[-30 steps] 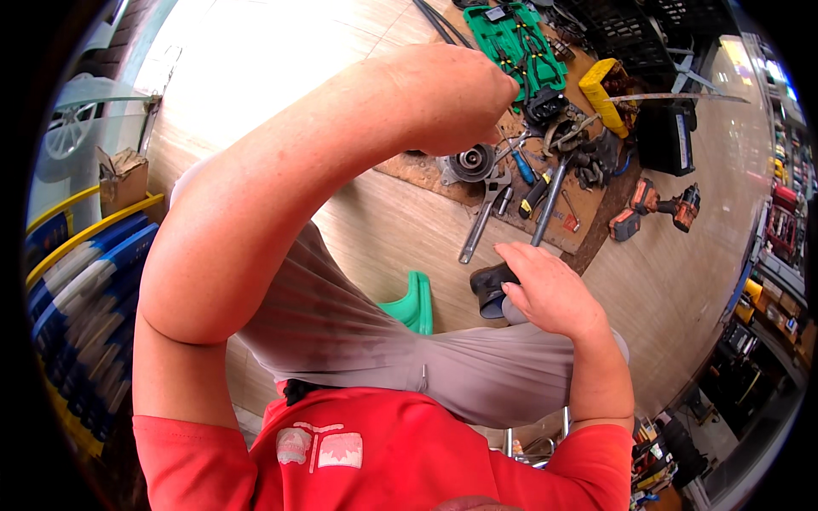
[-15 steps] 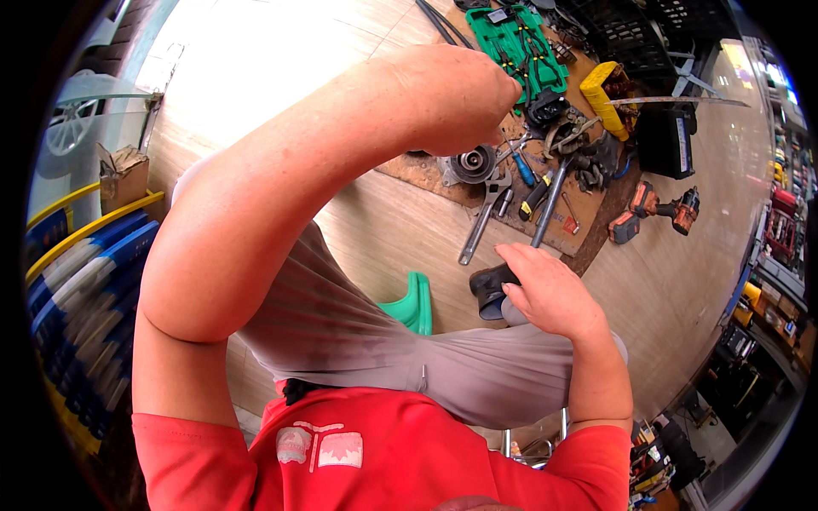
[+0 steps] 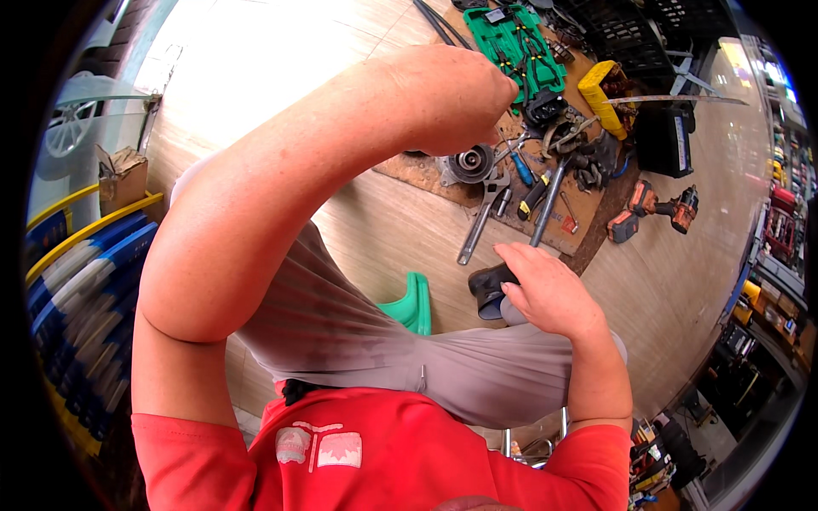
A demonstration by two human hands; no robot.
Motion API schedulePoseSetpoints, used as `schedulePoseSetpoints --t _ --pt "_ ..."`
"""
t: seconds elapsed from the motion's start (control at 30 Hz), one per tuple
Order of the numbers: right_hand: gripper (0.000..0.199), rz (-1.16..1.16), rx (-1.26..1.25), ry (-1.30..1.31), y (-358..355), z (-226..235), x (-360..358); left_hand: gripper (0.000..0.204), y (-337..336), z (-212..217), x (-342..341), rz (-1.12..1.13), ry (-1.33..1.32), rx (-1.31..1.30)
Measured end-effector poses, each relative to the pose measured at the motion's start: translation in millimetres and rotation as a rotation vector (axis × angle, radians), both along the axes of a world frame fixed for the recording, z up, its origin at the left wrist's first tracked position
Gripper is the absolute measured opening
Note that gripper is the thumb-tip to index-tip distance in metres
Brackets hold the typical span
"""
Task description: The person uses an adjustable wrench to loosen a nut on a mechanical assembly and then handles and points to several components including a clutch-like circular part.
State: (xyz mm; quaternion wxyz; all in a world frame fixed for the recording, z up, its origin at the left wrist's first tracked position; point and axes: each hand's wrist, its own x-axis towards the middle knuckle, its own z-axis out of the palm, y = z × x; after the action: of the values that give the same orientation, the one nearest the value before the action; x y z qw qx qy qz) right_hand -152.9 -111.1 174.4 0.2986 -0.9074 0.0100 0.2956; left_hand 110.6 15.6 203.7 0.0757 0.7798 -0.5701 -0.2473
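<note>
My left arm is raised across the upper view. My left hand (image 3: 469, 98) is bent at the wrist with its back toward me, its fingers curled under; anything they hold is hidden. Beyond it on a brown board (image 3: 400, 173) lie a round metal part with a central hub (image 3: 471, 162), an adjustable wrench (image 3: 484, 217), a blue-handled screwdriver (image 3: 521, 168) and a yellow-and-black utility knife (image 3: 535, 196). My right hand (image 3: 550, 289) is open over my right knee, fingers stretched out and thumb apart, holding nothing. A dark shoe (image 3: 489, 289) shows just beside it.
A green tool case (image 3: 515, 51) lies at the back, near a yellow bin (image 3: 603, 100) and black crates (image 3: 626, 38). An orange-and-black cordless tool (image 3: 648, 209) is on the floor at right. A green plastic piece (image 3: 417, 302) sits between my legs; blue-and-white panels (image 3: 94, 289) stand left.
Both hands keep their poses. The background has shifted very slightly in the view; nothing has been picked up or put down.
</note>
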Motion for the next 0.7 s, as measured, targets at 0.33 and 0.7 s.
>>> schedulePoseSetpoints --t 0.33,0.7 --pt "0.052 -0.014 -0.002 0.020 0.0 0.2 -0.9 0.030 0.3 -0.4 -0.8 -0.012 -0.003 -0.011" --pt "0.050 0.002 -0.009 -0.034 -0.7 0.0 -2.3 0.033 -0.6 -1.4 -2.4 -0.010 0.000 0.012"
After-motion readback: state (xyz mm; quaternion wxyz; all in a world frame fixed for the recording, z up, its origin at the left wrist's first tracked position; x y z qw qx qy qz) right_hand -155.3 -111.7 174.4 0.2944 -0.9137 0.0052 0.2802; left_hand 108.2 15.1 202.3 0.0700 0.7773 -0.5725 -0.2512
